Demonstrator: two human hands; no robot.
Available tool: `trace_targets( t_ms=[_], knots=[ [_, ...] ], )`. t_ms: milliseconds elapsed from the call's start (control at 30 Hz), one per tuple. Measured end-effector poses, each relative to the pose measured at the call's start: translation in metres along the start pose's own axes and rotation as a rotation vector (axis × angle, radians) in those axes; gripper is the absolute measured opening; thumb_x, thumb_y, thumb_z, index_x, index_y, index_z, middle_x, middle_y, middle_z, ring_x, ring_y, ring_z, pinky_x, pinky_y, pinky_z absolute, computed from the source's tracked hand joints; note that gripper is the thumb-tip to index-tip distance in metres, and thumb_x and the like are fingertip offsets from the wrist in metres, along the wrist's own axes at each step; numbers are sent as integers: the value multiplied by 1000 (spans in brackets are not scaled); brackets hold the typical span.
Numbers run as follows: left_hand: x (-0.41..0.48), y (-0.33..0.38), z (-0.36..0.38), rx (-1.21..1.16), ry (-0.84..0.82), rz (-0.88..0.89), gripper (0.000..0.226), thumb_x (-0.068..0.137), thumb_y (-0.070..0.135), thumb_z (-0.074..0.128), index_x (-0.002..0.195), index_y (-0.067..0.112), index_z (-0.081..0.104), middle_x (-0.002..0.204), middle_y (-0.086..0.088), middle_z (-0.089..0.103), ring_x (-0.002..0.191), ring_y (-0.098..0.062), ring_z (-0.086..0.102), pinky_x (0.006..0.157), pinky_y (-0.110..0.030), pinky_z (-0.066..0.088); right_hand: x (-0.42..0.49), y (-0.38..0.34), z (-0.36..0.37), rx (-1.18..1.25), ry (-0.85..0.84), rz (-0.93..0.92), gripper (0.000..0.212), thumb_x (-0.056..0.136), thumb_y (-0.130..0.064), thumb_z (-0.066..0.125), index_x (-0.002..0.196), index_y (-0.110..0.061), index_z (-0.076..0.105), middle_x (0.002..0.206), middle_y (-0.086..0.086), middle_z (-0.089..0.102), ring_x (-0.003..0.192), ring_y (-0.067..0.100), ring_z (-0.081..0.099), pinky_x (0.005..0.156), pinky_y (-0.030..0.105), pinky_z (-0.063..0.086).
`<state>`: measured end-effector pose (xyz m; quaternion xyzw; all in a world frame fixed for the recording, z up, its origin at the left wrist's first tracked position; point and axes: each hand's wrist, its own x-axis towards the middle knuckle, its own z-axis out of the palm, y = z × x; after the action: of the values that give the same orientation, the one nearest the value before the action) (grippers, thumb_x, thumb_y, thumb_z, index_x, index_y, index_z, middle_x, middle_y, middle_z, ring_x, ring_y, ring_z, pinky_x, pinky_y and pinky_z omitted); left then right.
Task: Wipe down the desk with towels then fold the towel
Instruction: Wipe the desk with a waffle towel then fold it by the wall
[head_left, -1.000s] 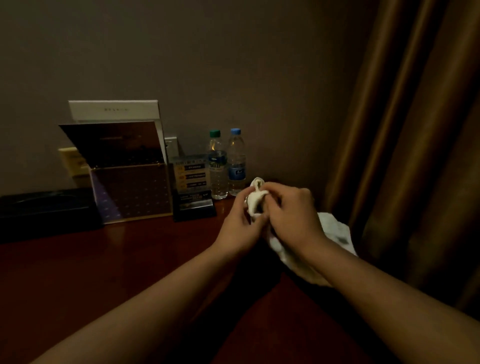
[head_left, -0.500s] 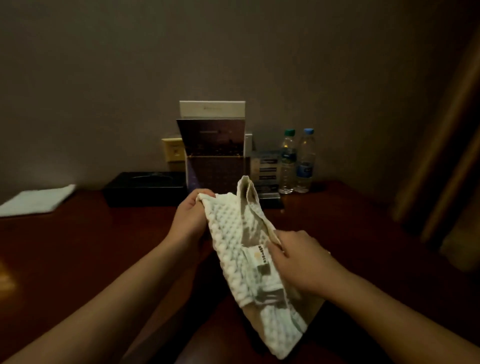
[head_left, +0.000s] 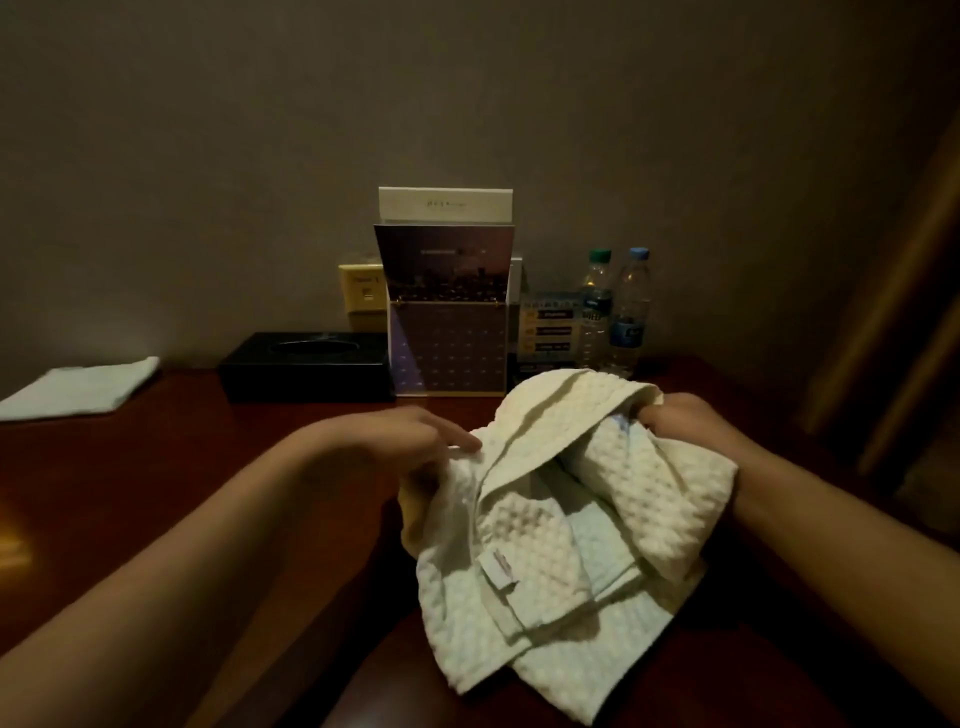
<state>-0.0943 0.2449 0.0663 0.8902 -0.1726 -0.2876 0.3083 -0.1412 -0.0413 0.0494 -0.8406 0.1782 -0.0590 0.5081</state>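
Hands and white waffle-weave towel above the dark red-brown wooden desk. Half a second earlier the cloth was held as a narrow upright strip. It is now drawn out sideways and lowered, with its bottom folds lying on the desk near the front edge. The right hand has been shifted from the small white sewn label to the far right corner, where its fingers are curled round a bunched fold. The left hand has been brought down to the left edge, which is pinched under nearly straight fingers; the thumb is hidden by cloth. The print on the sewn label is too small to be read. The writing on the upright desk calendar, the striped card, the green-capped water bottle and the blue-capped water bottle is likewise blurred. The towel is shown crumpled, with a plain hem band and several loose overlapping layers.
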Motion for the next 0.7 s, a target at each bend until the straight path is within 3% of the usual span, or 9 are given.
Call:
trace_targets(
  t_ms=[133,200,267,300,367,433,467,533,700],
  knots=[
    [20,9,18,241,-10,3,66,95,27,58,156,28,35,159,0,39,136,-20,47,111,-34,40,3,9,-4,74,4,81,16,97,6,55,90,-2,68,79,4,63,70,12,55,51,21,44],
    [29,5,24,278,31,23,84,83,57,65,156,30,34,158,1,38,135,-20,46,112,-38,40,0,15,-2,121,6,101,14,98,3,56,96,-3,68,80,3,63,71,12,56,45,15,43],
    [32,7,33,518,136,75,109,64,94,54,153,35,36,163,3,29,142,-23,38,118,-50,30,1,19,-2,119,20,118,14,101,-3,56,93,-4,67,81,5,64,69,11,55,39,12,38],
    [32,11,40,639,204,100,114,57,102,47,150,36,42,164,4,27,144,-25,35,120,-52,25,0,19,-2,112,26,127,17,101,-5,56,88,-5,67,80,6,63,68,12,55,36,12,37],
    [34,18,50,721,379,179,80,70,90,56,125,32,63,141,4,56,123,-18,53,113,-45,37,-3,19,-3,82,14,130,24,102,-8,56,79,-8,65,76,4,61,64,12,55,32,12,34],
    [37,21,52,647,565,246,32,89,59,65,96,28,65,94,8,66,81,-8,57,82,-31,50,-8,17,-10,73,-6,94,25,101,-11,58,77,-11,65,73,2,63,58,11,59,31,10,31],
    [39,20,50,553,608,276,20,93,49,64,93,28,64,86,9,64,73,-7,56,66,-27,46,-8,16,-14,87,-20,65,24,101,-11,59,79,-12,68,72,2,67,54,10,63,33,9,33],
    [47,13,48,317,620,332,9,99,33,58,97,27,65,90,5,68,77,-10,62,59,-26,43,-6,16,-25,136,-55,29,22,101,-11,59,87,-12,75,76,4,77,55,7,71,40,10,42],
    [49,13,43,26,722,433,14,103,20,53,107,28,64,91,10,67,82,-6,62,64,-28,44,-6,14,-33,55,-32,-148,29,106,-11,53,104,-27,77,96,-2,80,83,11,77,67,25,59]
  ],
)
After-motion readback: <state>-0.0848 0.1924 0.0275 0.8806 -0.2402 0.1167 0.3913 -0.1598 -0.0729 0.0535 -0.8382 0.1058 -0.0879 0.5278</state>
